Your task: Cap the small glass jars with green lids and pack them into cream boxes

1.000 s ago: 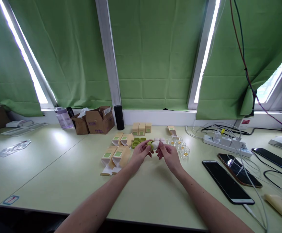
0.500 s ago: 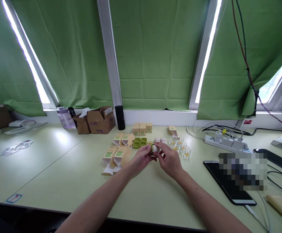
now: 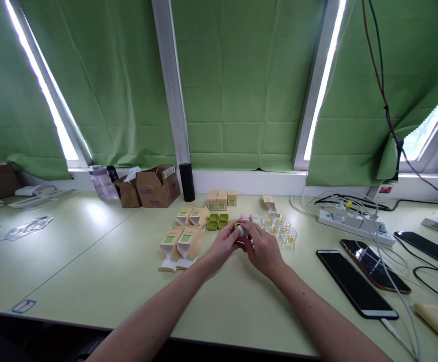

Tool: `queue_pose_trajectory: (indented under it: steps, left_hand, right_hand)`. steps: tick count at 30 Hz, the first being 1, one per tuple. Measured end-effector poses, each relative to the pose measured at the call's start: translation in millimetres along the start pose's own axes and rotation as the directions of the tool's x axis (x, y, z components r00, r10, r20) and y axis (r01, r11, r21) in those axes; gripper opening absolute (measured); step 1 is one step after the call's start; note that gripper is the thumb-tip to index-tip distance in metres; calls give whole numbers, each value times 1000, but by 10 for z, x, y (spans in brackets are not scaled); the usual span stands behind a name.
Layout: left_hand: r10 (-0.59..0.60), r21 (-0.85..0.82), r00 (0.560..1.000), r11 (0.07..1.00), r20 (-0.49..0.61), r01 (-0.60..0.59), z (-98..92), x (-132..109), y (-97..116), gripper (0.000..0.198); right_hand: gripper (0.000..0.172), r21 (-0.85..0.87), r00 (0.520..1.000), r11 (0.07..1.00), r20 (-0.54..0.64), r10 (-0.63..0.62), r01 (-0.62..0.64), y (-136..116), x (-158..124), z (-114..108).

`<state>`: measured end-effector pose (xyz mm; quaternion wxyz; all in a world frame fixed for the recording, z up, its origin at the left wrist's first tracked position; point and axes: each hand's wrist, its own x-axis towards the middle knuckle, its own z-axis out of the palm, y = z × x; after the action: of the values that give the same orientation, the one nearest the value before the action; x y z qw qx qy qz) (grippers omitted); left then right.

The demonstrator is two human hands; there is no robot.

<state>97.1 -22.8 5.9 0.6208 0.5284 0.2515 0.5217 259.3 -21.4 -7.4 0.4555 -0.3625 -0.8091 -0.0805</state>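
Observation:
Near the middle of the table, a small white rounded piece (image 3: 243, 232) with a green part on its left side is held between both hands. My left hand (image 3: 221, 247) closes on its green side, and the fingers of my right hand (image 3: 264, 247) close over the white side. Fingers hide much of the piece. Just left of the hands are several small green square cups (image 3: 217, 222). Behind my right hand lie a few whitish rounded pieces (image 3: 249, 217). Several clear cups (image 3: 284, 231) with yellow centres stand to the right.
Opened kraft paper boxes (image 3: 190, 242) lie left of the hands, with closed small boxes (image 3: 222, 200) further back. A cardboard carton (image 3: 158, 186) and a black cylinder (image 3: 186, 182) stand by the wall. On the right are a power strip (image 3: 354, 227), phones (image 3: 356, 284) and cables.
The fingers of my right hand have shifted slightly over the white piece, and my left thumb now covers more of its green side. Both hands stay in nearly the same place.

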Motion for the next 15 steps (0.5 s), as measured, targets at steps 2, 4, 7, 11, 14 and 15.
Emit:
queue_pose_trajectory:
  steps: [2,4,7,11,14,15]
  left_hand:
    - [-4,-2,1000,1000,-2,4,-6,4,-11,59]
    - [1,4,1000,1000,-13,-1,-15,11,-26,55]
    - [37,32,998,999,-43,-35,-29,31,-61,50]
    - [105,131,992,987,-71,-95,-23,48,-98,52]
    - [131,205,987,973,-96,-109,12,38,-89,56]
    - [134,219,985,970,-106,-108,26,31,-82,57]
  right_hand:
    - [42,-25,1000,999,-10,-28,27,-8,4,-5]
    - [43,-35,998,998,-21,-59,58,-12,8,-4]
    - [46,-45,996,995,-19,-88,87,-6,7,17]
    - [50,-81,994,991,-9,-111,110,16,0,53]
    - [51,-87,993,989,-15,-117,116,24,-2,55]
    - [51,-81,993,990,-20,-115,113,26,-1,51]
